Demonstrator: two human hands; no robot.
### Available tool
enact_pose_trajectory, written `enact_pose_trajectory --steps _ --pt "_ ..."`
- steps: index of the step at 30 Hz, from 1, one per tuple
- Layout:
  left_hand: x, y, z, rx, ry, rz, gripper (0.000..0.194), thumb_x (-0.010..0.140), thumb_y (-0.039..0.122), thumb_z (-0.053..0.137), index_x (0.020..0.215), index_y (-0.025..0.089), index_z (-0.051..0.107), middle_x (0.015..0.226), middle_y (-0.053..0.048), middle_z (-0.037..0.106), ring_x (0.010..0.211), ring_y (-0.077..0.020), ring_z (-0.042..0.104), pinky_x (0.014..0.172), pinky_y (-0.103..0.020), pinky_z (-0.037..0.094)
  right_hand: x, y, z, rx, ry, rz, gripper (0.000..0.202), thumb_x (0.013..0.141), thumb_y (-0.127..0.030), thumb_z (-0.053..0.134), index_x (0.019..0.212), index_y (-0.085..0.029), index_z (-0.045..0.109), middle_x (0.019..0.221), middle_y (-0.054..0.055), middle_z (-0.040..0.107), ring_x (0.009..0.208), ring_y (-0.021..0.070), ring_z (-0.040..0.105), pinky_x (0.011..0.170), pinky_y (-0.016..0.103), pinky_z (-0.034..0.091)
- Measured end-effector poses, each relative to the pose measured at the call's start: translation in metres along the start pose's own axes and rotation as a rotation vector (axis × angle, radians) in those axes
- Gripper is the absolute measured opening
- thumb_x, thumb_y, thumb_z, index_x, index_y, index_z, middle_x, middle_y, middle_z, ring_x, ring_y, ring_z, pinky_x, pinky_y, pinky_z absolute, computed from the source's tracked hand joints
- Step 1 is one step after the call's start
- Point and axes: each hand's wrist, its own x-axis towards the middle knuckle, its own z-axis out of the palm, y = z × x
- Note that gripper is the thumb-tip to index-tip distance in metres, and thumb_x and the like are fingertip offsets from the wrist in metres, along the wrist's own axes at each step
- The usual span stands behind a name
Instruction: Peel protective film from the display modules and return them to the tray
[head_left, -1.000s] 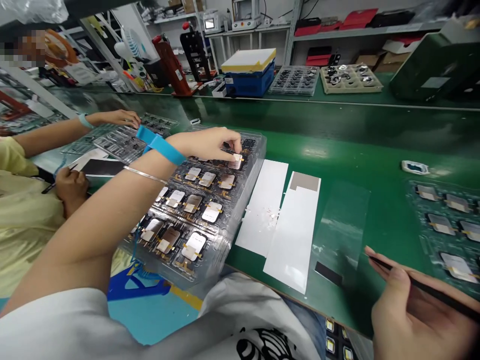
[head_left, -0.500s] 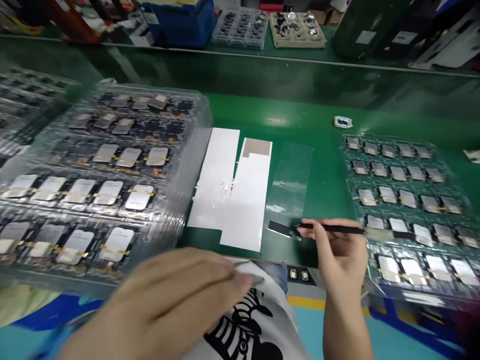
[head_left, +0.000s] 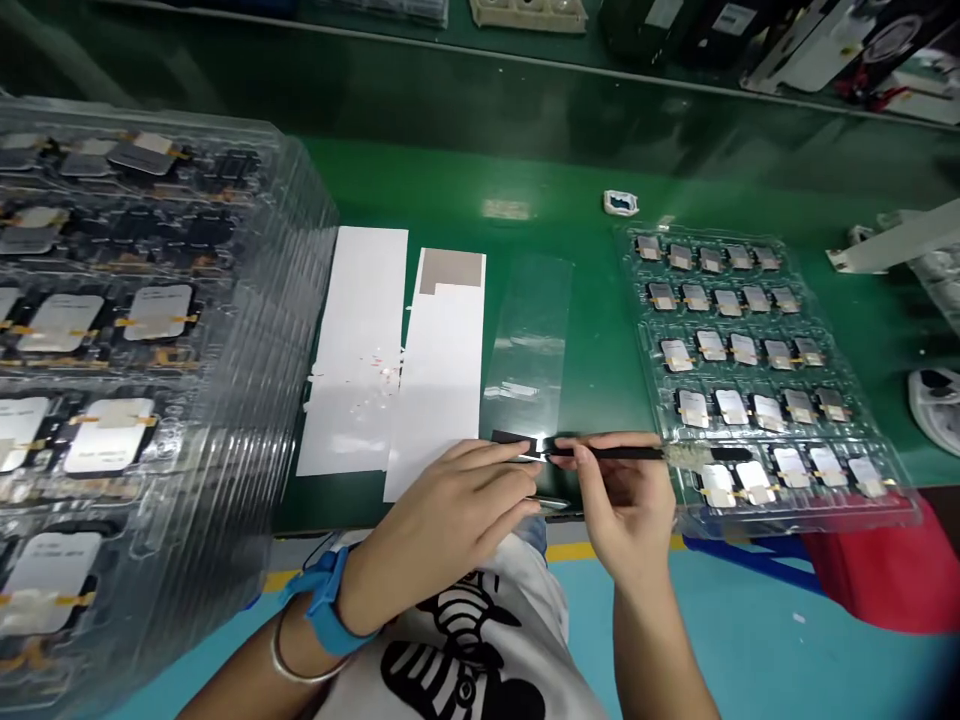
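Black pen-shaped tool (head_left: 628, 453) in use position at the near end of the clear film (head_left: 529, 330)

The left hand (head_left: 465, 508), wearing a blue wristband (head_left: 324, 600), is palm-down on the near side of the film. Its fingers are extended and close together; whether they grip anything cannot be determined. A thin silver-edged item (head_left: 552, 503) sits just beside the fingertips, mostly hidden. The right hand (head_left: 634, 500), nearer than the film and to its right, pinches the tool between thumb and fingers. The tool lies nearly level: slim black shaft, pale mottled section, black rear end. Its tip points left, close to the left fingertips. A small black strip (head_left: 510, 437) is located at the near end of the film, partly behind those fingertips.

Below the work surface, nearer than the film, the floor (head_left: 589, 610) is light blue. The film lies on a glossy green bench (head_left: 450, 185). Left of the film are two white sheets (head_left: 442, 380), one with a grey patch at its far end, the other bearing small scraps. Farther left stands a stack of clear trays (head_left: 251, 400); right of the film is a clear tray (head_left: 795, 520). Both hold silver rounded panels with amber tabs. Beyond the film, to its right, sits a small white frame (head_left: 621, 203). Farthest beyond the film, a raised ledge (head_left: 459, 32) carries a tan tray (head_left: 529, 20).
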Motion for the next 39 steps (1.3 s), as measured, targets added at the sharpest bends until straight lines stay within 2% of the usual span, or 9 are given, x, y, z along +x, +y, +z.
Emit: enact_pose_trajectory --steps 14,22,27,31,39 --pt "-0.001 -0.004 0.003 -0.006 0.016 -0.023 0.015 0.101 0.019 0.053 0.113 0.017 0.062 0.112 -0.004 0.073 0.125 -0.0193 0.059 0.105 -0.04 0.044 0.001 -0.002 0.003 0.027 0.041 0.009 0.01 0.091 -0.018 0.066 0.095 -0.018 0.057 0.092 0.004 0.067 0.074 0.0161 0.073 0.066 0.027 0.064" --pt "-0.002 -0.002 0.0 -0.078 0.083 -0.038 0.016 0.1 0.016 0.052 0.113 0.016 0.062 0.112 -0.005 0.073 0.119 -0.0194 0.062 0.097 -0.036 0.05 0.002 -0.014 -0.003 0.176 0.216 0.108 0.012 0.093 -0.021 0.065 0.095 -0.02 0.053 0.085 0.004 0.073 0.063 0.0149 0.071 0.058 0.024 0.061" --pt "-0.005 -0.001 -0.001 -0.01 0.089 0.007 0.011 0.1 0.016 0.053 0.107 0.016 0.062 0.113 -0.004 0.073 0.125 -0.0226 0.058 0.104 -0.04 0.047 -0.001 -0.021 0.0 0.177 0.13 0.129 0.012 0.093 -0.019 0.065 0.097 -0.02 0.054 0.089 0.005 0.073 0.068 0.0159 0.073 0.061 0.023 0.063" --pt "-0.004 -0.003 -0.001 0.067 0.047 0.049 0.011 0.1 0.016 0.051 0.102 0.013 0.061 0.112 -0.007 0.072 0.12 -0.0234 0.061 0.1 -0.04 0.051 -0.002 -0.016 0.005 0.145 0.029 0.138 0.012 0.093 -0.02 0.065 0.098 -0.02 0.055 0.092 0.005 0.072 0.071 0.0167 0.074 0.064 0.026 0.065" --pt "0.0 -0.004 -0.007 0.197 0.004 0.149 0.012 0.099 0.011 0.05 0.102 0.013 0.062 0.112 -0.009 0.072 0.118 -0.0246 0.062 0.094 -0.041 0.056 -0.004 -0.01 0.006 0.097 0.008 0.075 0.01 0.092 -0.015 0.064 0.099 -0.019 0.057 0.095 0.004 0.069 0.077 0.0166 0.074 0.068 0.027 0.065"
